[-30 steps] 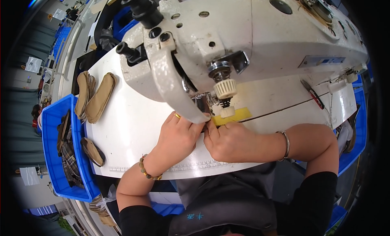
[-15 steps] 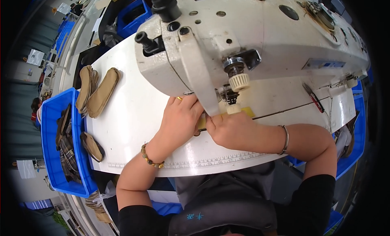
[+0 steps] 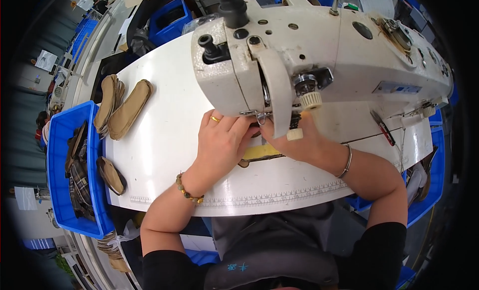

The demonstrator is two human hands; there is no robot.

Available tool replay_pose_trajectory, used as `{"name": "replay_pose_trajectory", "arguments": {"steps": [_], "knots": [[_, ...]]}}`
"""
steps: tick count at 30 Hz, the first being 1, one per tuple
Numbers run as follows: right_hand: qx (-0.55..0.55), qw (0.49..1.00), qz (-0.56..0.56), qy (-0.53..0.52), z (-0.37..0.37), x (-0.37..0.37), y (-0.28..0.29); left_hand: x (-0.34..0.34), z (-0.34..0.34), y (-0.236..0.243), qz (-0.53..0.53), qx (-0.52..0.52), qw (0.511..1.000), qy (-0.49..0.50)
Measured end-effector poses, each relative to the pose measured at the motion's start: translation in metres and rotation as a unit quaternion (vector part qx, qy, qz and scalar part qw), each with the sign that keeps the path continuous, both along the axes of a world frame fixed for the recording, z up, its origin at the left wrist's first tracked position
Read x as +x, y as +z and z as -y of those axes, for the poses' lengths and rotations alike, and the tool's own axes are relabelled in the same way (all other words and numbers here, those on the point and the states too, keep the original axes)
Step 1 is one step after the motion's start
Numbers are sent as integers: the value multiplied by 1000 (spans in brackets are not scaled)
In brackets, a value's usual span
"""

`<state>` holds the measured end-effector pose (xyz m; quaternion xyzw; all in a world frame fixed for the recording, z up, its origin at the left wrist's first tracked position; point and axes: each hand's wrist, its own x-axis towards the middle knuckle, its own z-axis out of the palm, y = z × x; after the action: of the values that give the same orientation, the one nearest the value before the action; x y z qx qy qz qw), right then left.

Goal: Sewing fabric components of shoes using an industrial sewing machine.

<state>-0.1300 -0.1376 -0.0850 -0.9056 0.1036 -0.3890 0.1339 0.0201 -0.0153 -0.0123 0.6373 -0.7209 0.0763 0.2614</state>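
Both my hands are under the head of a white sewing machine [image 3: 319, 55], close to its needle area. My left hand [image 3: 219, 140], with a gold ring, has its fingers bent, and its thumb and fingertips press at a small dark piece [image 3: 256, 132] that is mostly hidden. From the other side my right hand [image 3: 294, 138] reaches in behind the machine's white lever [image 3: 279, 90]; its fingertips meet that same spot and are partly covered. Below the fingers, a yellow strip [image 3: 262, 151] lies on the machine bed.
Tan sole-shaped pieces [image 3: 128, 110] lie stacked on the white table [image 3: 164, 160], left. A dark-edged shoe piece [image 3: 111, 175] leans by a blue bin [image 3: 102, 190] of plaid and brown pieces. Red-and-black snips [image 3: 383, 128] rest at right, above another blue bin [image 3: 430, 202].
My right hand has moved up and away from the yellow strip, which shows more. Both hands now meet nearer the needle. The whole view has shifted slightly.
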Motion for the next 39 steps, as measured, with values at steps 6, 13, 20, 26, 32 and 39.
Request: {"name": "replay_pose_trajectory", "arguments": {"steps": [6,13,20,26,32,39], "knots": [[-1,1000,15,-25,-5,-4,34,15,0,2,48,7,999,18],[-124,991,-32,-28,-8,-8,49,17,5,-1,41,-38,996,-66],[-136,990,-30,-37,-7,-9,43,17,0,1,57,4,997,-56],[-144,987,-49,-43,-7,-10,43,20,3,-3,18,-46,996,-75],[-152,986,-56,-40,-9,-9,38,20,9,-17,38,-105,992,-67],[-190,977,-96,-12,-10,-8,45,18,12,-22,35,-119,992,-37]]}}
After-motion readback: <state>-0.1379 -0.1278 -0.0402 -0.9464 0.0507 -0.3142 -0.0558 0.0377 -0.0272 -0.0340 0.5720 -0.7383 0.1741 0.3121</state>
